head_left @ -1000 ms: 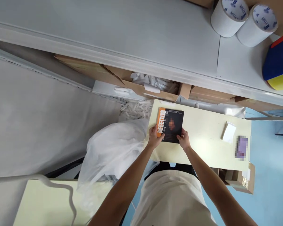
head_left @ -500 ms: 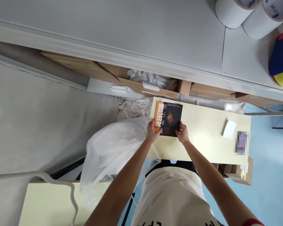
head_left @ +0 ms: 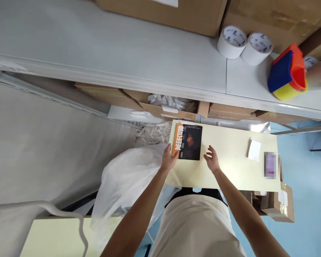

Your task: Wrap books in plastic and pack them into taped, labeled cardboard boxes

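Note:
A black book [head_left: 194, 144] with an orange strip and large white characters along its left side is over the left end of the pale yellow table [head_left: 230, 171]. My left hand [head_left: 169, 157] grips the book's lower left corner, with the thumb on the cover. To the right of the book, my right hand [head_left: 212, 158] is apart from it, fingers spread and holding nothing. Farther right on the table lies a small white stack [head_left: 254, 149], perhaps paper, and beyond it a blurred purple item [head_left: 270, 165].
A grey shelf [head_left: 149, 64] runs across the far side, carrying white tape rolls [head_left: 232, 43] and a red, blue and yellow holder [head_left: 286, 76]. Beneath it, an open carton [head_left: 160, 111] contains white pieces. A clear plastic bag [head_left: 128, 175] hangs left of the table; a cardboard box [head_left: 279, 203] stands at right.
My right hand has let go of the book's right edge and opened just to its right. My left hand still holds the book. The head view has shifted, showing more of the shelf.

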A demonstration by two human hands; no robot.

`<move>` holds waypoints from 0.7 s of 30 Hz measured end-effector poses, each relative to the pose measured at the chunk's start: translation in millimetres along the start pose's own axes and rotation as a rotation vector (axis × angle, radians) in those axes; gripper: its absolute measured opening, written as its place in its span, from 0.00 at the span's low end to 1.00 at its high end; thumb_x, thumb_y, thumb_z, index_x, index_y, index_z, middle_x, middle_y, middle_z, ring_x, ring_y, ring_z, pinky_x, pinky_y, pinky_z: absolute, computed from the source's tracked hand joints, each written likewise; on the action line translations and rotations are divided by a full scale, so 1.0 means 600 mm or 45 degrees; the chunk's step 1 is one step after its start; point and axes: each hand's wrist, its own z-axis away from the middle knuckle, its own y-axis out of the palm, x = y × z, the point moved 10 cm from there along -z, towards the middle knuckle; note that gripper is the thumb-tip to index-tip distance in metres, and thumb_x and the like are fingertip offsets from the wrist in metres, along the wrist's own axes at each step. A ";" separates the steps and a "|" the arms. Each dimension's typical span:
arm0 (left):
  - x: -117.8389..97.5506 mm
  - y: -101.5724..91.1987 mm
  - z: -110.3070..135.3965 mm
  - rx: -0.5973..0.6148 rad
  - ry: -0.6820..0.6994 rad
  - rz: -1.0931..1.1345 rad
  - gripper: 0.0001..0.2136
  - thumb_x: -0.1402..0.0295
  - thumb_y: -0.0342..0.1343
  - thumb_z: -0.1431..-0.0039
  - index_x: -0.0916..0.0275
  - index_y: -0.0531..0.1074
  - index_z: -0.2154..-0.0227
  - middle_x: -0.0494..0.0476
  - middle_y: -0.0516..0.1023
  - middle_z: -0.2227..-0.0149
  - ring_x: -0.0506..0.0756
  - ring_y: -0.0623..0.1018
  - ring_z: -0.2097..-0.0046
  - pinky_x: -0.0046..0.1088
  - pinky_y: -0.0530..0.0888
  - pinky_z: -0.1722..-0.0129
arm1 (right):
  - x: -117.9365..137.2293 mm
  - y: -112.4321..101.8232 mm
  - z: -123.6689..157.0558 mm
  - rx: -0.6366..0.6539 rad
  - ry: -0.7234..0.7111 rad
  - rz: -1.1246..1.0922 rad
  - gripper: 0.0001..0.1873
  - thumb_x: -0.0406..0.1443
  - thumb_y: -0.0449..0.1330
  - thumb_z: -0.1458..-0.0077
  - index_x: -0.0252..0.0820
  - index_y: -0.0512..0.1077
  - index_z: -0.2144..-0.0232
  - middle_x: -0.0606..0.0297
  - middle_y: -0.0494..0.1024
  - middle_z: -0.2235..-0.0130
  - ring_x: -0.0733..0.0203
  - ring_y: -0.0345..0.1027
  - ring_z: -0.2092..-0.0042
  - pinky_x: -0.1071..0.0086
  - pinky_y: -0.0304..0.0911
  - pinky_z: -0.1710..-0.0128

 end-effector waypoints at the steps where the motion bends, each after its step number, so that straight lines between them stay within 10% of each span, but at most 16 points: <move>1: -0.027 0.001 0.003 0.007 0.063 0.020 0.28 0.64 0.61 0.48 0.62 0.65 0.43 0.66 0.71 0.42 0.63 0.72 0.41 0.43 0.69 0.42 | 0.018 -0.021 0.001 -0.023 -0.032 -0.018 0.34 0.46 0.61 0.51 0.47 0.63 0.42 0.52 0.69 0.46 0.55 0.71 0.57 0.57 0.72 0.60; 12: -0.554 0.134 0.095 0.385 0.978 0.142 0.18 0.61 0.57 0.42 0.58 0.72 0.50 0.60 0.78 0.49 0.57 0.79 0.51 0.37 0.76 0.50 | 0.402 -0.415 -0.026 -0.545 -0.747 0.126 0.26 0.46 0.60 0.46 0.46 0.69 0.46 0.57 0.77 0.53 0.58 0.73 0.59 0.61 0.72 0.59; 21: -0.787 0.268 0.026 0.321 0.862 0.332 0.33 0.53 0.59 0.43 0.62 0.61 0.38 0.67 0.60 0.34 0.66 0.62 0.34 0.45 0.63 0.37 | 0.528 -0.428 -0.212 -0.159 -0.699 -0.170 0.44 0.54 0.64 0.52 0.38 0.62 0.39 0.50 0.66 0.38 0.44 0.63 0.39 0.52 0.64 0.43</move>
